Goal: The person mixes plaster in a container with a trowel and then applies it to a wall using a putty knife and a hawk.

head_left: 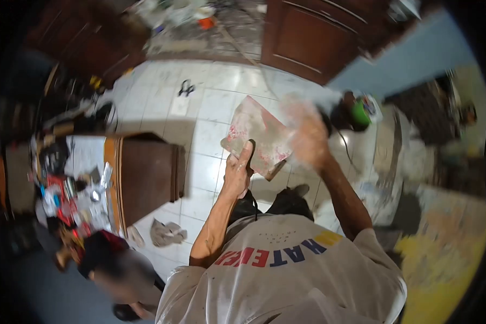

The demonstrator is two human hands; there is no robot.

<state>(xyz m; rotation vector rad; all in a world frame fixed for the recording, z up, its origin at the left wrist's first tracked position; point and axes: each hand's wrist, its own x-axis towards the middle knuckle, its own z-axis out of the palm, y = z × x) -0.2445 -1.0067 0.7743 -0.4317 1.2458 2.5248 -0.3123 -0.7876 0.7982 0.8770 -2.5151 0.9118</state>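
Note:
A flat board [262,129], smeared grey with red and pink patches, is held up above the tiled floor in front of my body. My left hand [237,173] grips its lower left edge, with the thumb lying on top of the board. Close to the board's right edge is my right hand [310,137], smeared by motion. Its fingers are too blurred to make out, and so is anything in them. Under the board's lower corner a small brown piece [276,170] shows.
A brown wooden cabinet [148,175] stands at left beside a cluttered surface. A grey rag [168,233] lies on the floor. Another person [119,270] is at lower left. A green container [360,112] stands at right; a cable crosses the floor near it.

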